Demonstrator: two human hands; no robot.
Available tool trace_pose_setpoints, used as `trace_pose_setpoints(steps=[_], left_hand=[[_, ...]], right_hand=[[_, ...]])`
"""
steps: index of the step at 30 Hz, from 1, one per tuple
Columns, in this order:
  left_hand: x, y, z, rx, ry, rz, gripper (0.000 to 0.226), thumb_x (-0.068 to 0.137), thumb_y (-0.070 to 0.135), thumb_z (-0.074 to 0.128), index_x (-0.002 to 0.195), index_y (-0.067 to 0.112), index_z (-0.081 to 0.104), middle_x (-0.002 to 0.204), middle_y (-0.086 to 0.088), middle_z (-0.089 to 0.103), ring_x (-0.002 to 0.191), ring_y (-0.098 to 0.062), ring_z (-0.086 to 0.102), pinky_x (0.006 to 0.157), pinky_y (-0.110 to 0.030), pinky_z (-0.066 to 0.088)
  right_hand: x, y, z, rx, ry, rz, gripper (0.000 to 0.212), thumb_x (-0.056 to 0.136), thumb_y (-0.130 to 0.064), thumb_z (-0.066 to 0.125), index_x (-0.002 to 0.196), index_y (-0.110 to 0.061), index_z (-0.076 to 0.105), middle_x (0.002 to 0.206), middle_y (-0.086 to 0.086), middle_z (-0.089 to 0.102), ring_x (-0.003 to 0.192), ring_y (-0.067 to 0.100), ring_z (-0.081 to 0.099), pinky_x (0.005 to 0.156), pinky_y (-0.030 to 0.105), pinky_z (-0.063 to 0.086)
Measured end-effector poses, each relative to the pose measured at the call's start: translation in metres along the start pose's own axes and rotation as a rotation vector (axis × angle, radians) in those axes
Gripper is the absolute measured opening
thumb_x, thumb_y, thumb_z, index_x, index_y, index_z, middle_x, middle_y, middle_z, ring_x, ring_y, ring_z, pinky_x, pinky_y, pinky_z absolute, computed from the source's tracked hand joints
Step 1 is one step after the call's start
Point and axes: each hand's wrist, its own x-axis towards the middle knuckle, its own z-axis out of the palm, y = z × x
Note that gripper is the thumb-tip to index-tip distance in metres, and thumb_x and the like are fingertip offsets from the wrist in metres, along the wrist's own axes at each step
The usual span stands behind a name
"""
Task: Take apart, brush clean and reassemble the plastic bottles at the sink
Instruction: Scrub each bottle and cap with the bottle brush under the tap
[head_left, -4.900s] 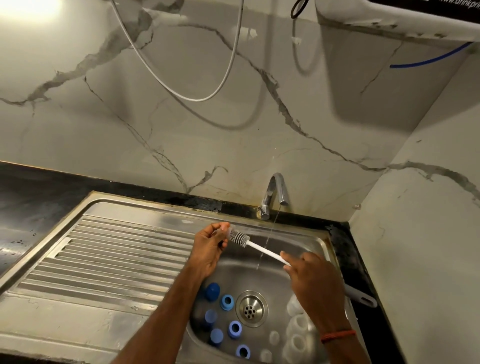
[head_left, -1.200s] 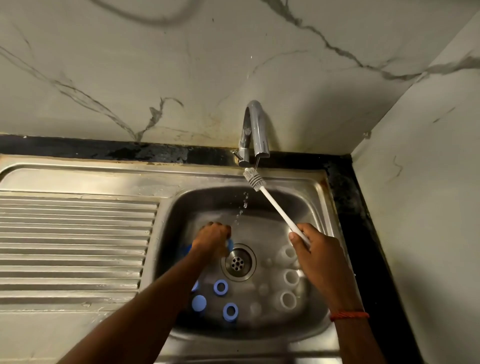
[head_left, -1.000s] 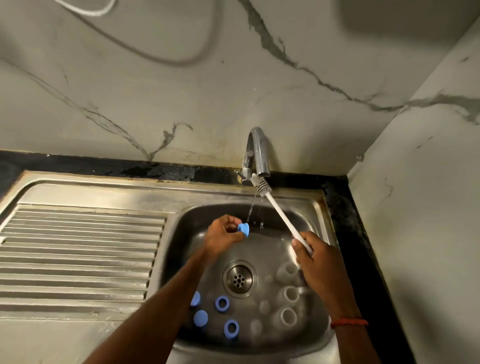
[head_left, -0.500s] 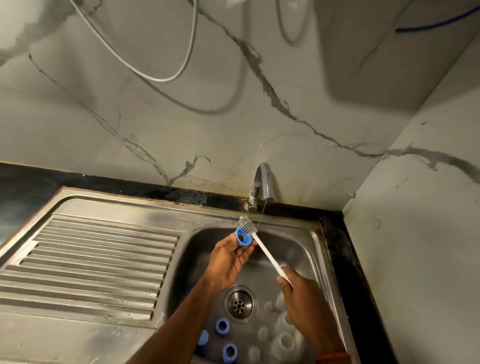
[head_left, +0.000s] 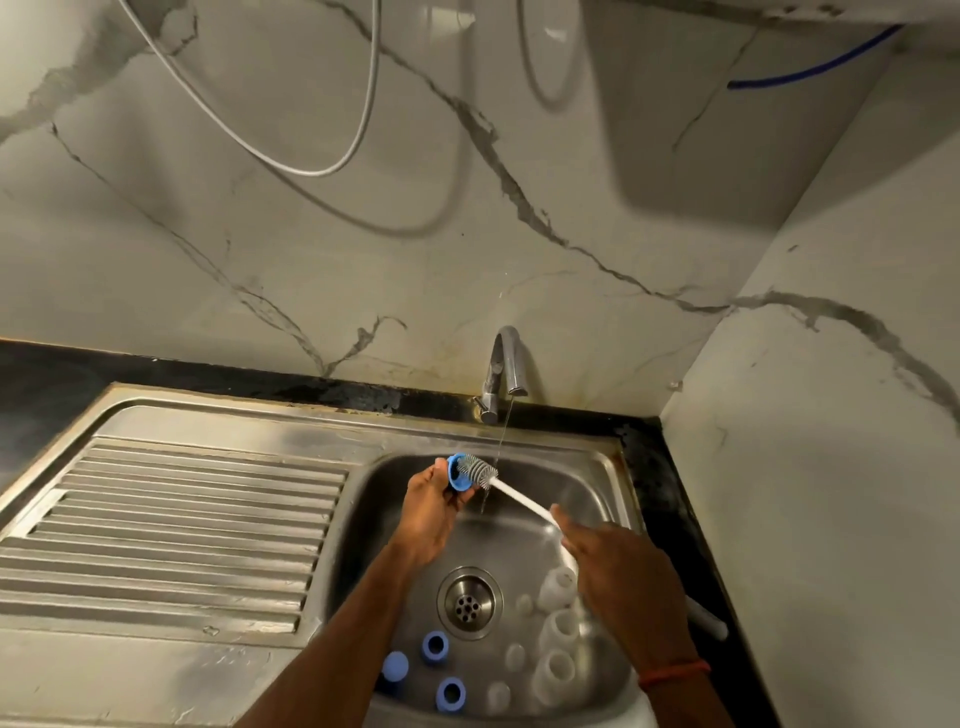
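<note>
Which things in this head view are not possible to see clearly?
- Head view, blue cap: its inside is filled by the brush bristles.
- Head view, right hand: finger positions on the brush are hidden by the hand's back and blur.
- Head view, clear bottles: some lie behind the right wrist, count unsure.
- Head view, one loose cap: partly under the left forearm.

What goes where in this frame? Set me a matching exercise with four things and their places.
Things: 1 brush; 2 brushed cap; 3 bottles; 4 band.
Places: A on the right wrist; B in the left hand; C right of the drain; D in the right hand.
Pairs: 1-D, 2-B, 3-C, 4-A.
</note>
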Motion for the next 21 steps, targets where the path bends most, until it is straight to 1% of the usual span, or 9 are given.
trace_pose_setpoints(steps=[4, 6, 7, 9, 12, 14, 16, 18, 21], left_hand=[[0.001, -0.001, -0.006, 0.094, 0.038, 0.005, 0.037, 0.109, 0.022, 0.037, 0.108, -0.002, 0.065, 0.098, -0.018, 0.068, 0.086, -0.022, 0.068, 0.082, -0.033, 0.058], [-0.002, -0.007, -0.011, 0.134, 0.028, -0.007, 0.037, 0.109, 0.023, 0.038, 0.107, -0.001, 0.066, 0.095, -0.016, 0.07, 0.081, -0.017, 0.071, 0.072, -0.026, 0.059], [-0.002, -0.008, -0.012, 0.159, 0.008, -0.007, 0.038, 0.109, 0.024, 0.038, 0.111, -0.002, 0.066, 0.097, -0.016, 0.071, 0.082, -0.017, 0.071, 0.071, -0.025, 0.059], [0.003, -0.004, -0.012, 0.198, -0.019, 0.021, 0.039, 0.109, 0.024, 0.037, 0.115, -0.001, 0.065, 0.103, -0.017, 0.072, 0.09, -0.021, 0.069, 0.08, -0.028, 0.059], [0.006, 0.001, -0.015, 0.249, 0.002, 0.052, 0.034, 0.109, 0.024, 0.038, 0.107, 0.006, 0.067, 0.108, -0.02, 0.069, 0.099, -0.026, 0.066, 0.094, -0.039, 0.054], [0.005, -0.005, -0.023, 0.23, 0.023, 0.03, 0.034, 0.108, 0.027, 0.04, 0.107, 0.004, 0.065, 0.11, -0.022, 0.068, 0.099, -0.027, 0.067, 0.09, -0.037, 0.056], [0.004, -0.009, -0.028, 0.225, 0.009, 0.027, 0.037, 0.109, 0.028, 0.039, 0.107, 0.003, 0.066, 0.106, -0.021, 0.07, 0.095, -0.025, 0.067, 0.082, -0.032, 0.057], [0.004, -0.006, -0.027, 0.251, -0.021, 0.051, 0.037, 0.109, 0.027, 0.038, 0.106, 0.005, 0.068, 0.103, -0.019, 0.071, 0.094, -0.024, 0.066, 0.084, -0.033, 0.053], [0.007, 0.004, -0.026, 0.26, -0.05, 0.088, 0.036, 0.109, 0.026, 0.038, 0.105, 0.008, 0.069, 0.1, -0.016, 0.071, 0.093, -0.024, 0.064, 0.09, -0.039, 0.051]], right_hand=[[0.0, -0.002, -0.005, 0.134, -0.146, -0.049, 0.046, 0.101, -0.043, 0.042, 0.145, -0.051, 0.03, 0.101, -0.004, 0.068, 0.092, 0.015, 0.065, 0.078, 0.032, 0.053], [0.006, 0.002, -0.01, 0.161, -0.16, -0.069, 0.043, 0.101, -0.044, 0.043, 0.143, -0.051, 0.036, 0.101, -0.003, 0.07, 0.092, 0.015, 0.065, 0.078, 0.031, 0.052], [0.009, 0.004, -0.011, 0.17, -0.138, -0.048, 0.043, 0.101, -0.045, 0.042, 0.143, -0.053, 0.036, 0.103, -0.003, 0.07, 0.093, 0.015, 0.065, 0.079, 0.032, 0.053], [0.01, 0.006, -0.006, 0.164, -0.112, 0.007, 0.043, 0.101, -0.046, 0.041, 0.142, -0.054, 0.033, 0.105, -0.002, 0.071, 0.095, 0.017, 0.066, 0.081, 0.036, 0.054], [0.004, -0.002, 0.002, 0.155, -0.188, 0.006, 0.042, 0.101, -0.043, 0.042, 0.141, -0.048, 0.034, 0.109, -0.001, 0.069, 0.099, 0.019, 0.066, 0.083, 0.038, 0.054], [0.001, -0.007, -0.002, 0.194, -0.238, -0.055, 0.039, 0.1, -0.041, 0.043, 0.139, -0.044, 0.04, 0.106, 0.0, 0.07, 0.096, 0.018, 0.066, 0.083, 0.037, 0.054], [0.004, -0.006, -0.009, 0.251, -0.212, -0.052, 0.039, 0.1, -0.043, 0.045, 0.138, -0.05, 0.044, 0.103, 0.0, 0.071, 0.092, 0.016, 0.067, 0.081, 0.035, 0.054], [0.006, -0.004, -0.009, 0.251, -0.146, 0.003, 0.037, 0.101, -0.045, 0.045, 0.138, -0.052, 0.044, 0.106, 0.0, 0.072, 0.095, 0.018, 0.068, 0.08, 0.036, 0.054], [-0.001, -0.013, -0.002, 0.176, -0.147, 0.011, 0.035, 0.102, -0.042, 0.041, 0.137, -0.041, 0.04, 0.112, 0.0, 0.07, 0.1, 0.022, 0.067, 0.083, 0.039, 0.054]])
